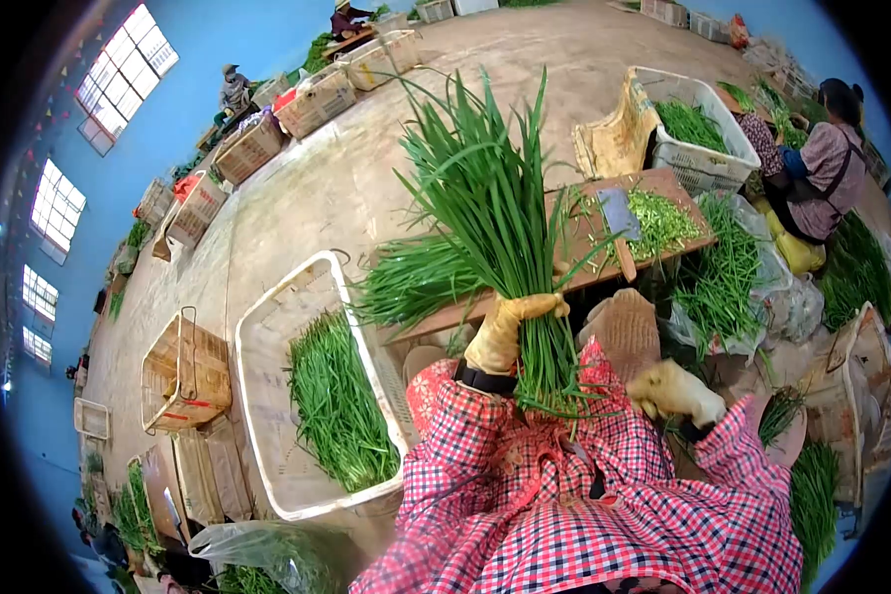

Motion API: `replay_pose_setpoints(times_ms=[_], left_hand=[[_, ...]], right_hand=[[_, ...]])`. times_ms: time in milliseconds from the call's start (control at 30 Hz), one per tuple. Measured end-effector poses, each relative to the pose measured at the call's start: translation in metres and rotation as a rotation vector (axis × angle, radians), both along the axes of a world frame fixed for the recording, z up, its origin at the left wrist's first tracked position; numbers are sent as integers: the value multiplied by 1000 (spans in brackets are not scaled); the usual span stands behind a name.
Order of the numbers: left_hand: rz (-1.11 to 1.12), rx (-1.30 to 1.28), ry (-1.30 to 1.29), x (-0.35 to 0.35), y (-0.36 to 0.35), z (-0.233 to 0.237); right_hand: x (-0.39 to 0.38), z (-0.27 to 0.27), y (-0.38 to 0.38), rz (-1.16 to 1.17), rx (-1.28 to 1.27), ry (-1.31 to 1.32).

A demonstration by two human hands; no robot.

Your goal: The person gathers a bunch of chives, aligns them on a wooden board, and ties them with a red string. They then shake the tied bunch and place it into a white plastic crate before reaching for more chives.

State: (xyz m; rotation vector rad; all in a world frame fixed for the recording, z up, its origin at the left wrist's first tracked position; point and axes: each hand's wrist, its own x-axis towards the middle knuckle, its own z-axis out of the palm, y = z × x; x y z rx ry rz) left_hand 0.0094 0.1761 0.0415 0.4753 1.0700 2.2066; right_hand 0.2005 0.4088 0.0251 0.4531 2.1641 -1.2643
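Observation:
My left hand [500, 342], in a pale yellow glove, is closed around a large bunch of garlic chives [490, 198]. The bunch stands nearly upright in front of my chest, leaves fanned at the top, stems below my fist. My right hand [675, 391], gloved too, hangs low beside my right knee with nothing visible in it; its fingers point down and are blurred. Beyond the bunch, a cleaver [620, 216] lies on a wooden board [668, 188], its handle towards me. Chopped stem ends [661, 223] are scattered beside the blade. More chives [421, 277] lie on the board's left part.
At my left stands a white plastic crate [257, 396] with chives inside. Loose chives [718, 277] lie on plastic at my right. Another crate [708, 168] stands behind the board. A co-worker [822, 163] sits at the far right; other people work along the far wall.

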Motion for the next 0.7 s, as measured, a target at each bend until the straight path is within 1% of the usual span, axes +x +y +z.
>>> replay_pose_setpoints(times_ms=[33,67,100,133,167,200,233,267,300,333,367,400,433,500,533,567,667,700], left_hand=[[-7,-40,117,-6,-2,-8],[-26,-106,292,-12,-6,-17],[-33,-165,467,-19,-9,-25],[-26,-186,308,-12,-9,-11],[43,-217,450,-7,-6,-5],[63,-247,486,-4,-5,-4],[84,-277,523,-1,-4,-2],[61,-306,459,1,-3,-3],[39,-338,394,2,-3,-4],[11,-354,390,0,-3,-7],[-15,-370,385,-3,-3,-12],[-41,-387,377,-2,-1,-16],[-11,-350,298,2,3,-16],[11,-352,401,4,6,-21],[24,-355,452,3,6,-25],[39,-447,600,-1,8,-31],[-25,-540,564,3,8,-27],[40,-466,552,11,9,-23]], right_hand=[[8,20,5,218,134,-16],[15,34,9,431,271,-37],[25,28,31,606,293,147],[25,35,43,565,355,328],[17,53,42,353,438,446],[4,90,29,70,402,577],[-14,112,23,-195,112,712],[-34,131,29,-43,362,981],[-50,154,24,-6,556,1219],[-70,170,20,50,752,1442],[-81,187,9,-100,544,1332],[-100,189,13,-123,434,1302],[-119,190,19,-142,324,1273],[-147,199,8,-65,64,1303],[-158,203,1,-135,85,1212],[-168,207,-4,-204,104,1118],[-215,195,-3,-297,20,961],[-215,193,2,-304,-42,927]])
